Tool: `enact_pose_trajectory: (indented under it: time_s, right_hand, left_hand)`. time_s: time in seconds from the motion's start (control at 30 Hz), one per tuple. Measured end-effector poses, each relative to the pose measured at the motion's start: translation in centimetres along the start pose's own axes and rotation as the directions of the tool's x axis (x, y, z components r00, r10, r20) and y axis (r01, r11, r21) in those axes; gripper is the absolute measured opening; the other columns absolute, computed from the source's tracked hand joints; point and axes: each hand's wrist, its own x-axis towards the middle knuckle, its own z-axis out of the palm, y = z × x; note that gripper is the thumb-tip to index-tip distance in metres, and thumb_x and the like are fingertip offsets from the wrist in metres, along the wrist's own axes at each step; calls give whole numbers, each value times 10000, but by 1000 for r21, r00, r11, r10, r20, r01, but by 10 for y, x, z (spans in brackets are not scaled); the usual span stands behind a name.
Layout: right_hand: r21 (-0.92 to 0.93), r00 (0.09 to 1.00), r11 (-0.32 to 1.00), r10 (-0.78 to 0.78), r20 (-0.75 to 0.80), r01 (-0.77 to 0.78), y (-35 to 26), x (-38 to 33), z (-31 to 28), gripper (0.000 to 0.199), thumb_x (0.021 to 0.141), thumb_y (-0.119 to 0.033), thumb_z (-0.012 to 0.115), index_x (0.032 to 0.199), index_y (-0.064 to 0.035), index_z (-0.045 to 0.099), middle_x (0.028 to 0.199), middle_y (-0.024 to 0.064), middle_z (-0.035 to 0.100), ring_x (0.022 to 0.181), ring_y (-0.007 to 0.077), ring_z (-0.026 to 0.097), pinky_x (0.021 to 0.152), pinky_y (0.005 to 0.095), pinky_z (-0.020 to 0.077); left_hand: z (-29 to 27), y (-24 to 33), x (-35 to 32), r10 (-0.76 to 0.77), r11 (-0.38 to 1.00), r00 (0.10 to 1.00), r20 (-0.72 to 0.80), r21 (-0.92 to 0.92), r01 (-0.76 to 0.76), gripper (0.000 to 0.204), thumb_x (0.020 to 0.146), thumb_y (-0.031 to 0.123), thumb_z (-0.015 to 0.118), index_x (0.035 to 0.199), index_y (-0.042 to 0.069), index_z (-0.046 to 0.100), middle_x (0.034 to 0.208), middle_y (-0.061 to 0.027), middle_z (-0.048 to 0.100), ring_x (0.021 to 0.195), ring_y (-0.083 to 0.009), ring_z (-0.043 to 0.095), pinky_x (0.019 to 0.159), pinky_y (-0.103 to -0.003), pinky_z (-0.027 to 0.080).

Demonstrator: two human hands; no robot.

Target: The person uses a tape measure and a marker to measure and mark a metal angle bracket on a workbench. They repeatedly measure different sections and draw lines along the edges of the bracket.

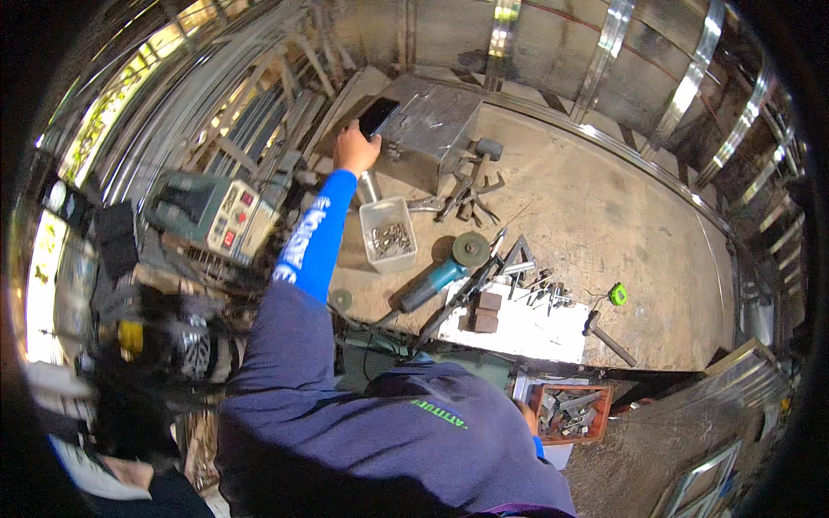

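Far left: the left hand [356, 148] reaches out to a phone [377, 116] at the left edge of a metal box [432, 128] on the workbench [622, 224].
Near the box: a plastic tub [388, 235] holding small metal parts.
Right of the tub: an angle grinder [436, 276].
Right of the grinder: a hammer [607, 337], near the bench's near edge.
Left of the bench: a welding machine [216, 216].
Near right, below the bench: a crate [570, 413] of metal pieces.
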Motion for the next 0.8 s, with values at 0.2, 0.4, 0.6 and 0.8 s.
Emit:
enact_pose_trajectory:
  time_s: [0.2,0.4,0.6,0.8]
  right_hand:
    - [197,646,691,722,-250,-696,103,-110,31,495,1009,-466,590,1158,0,672,930,172,717,833,306,695,713,433,550]
    - [364,532,577,816,-225,-731,96,-150,61,492,1019,-467,579,1172,-7,663,917,155,714,799,281,688,666,416,546]
    - [408,585,610,786,-201,-680,99,-144,92,489,1030,-468,569,1187,-13,654,904,139,711,765,256,680,618,400,541]
    - [345,697,749,658,-285,-566,136,-134,111,485,1040,-469,558,1201,-19,645,891,122,708,730,231,673,571,384,536]
  left_hand:
    - [62,-5,117,-188,953,947,260,280,112,877,831,451,784,1471,-19,411,1423,-266,559,1339,-413,530,1145,-478,417]
    - [98,-13,143,-217,936,936,278,330,119,973,799,473,812,1497,-29,358,1444,-248,551,1367,-417,499,1138,-480,429]
    - [102,-13,144,-158,954,945,285,292,72,1091,763,476,834,1494,-125,289,1424,-293,548,1376,-437,474,1132,-488,427]
    - [120,-30,153,-151,955,946,288,290,64,1201,708,546,862,1490,-152,276,1426,-318,538,1359,-441,499,1168,-463,382]
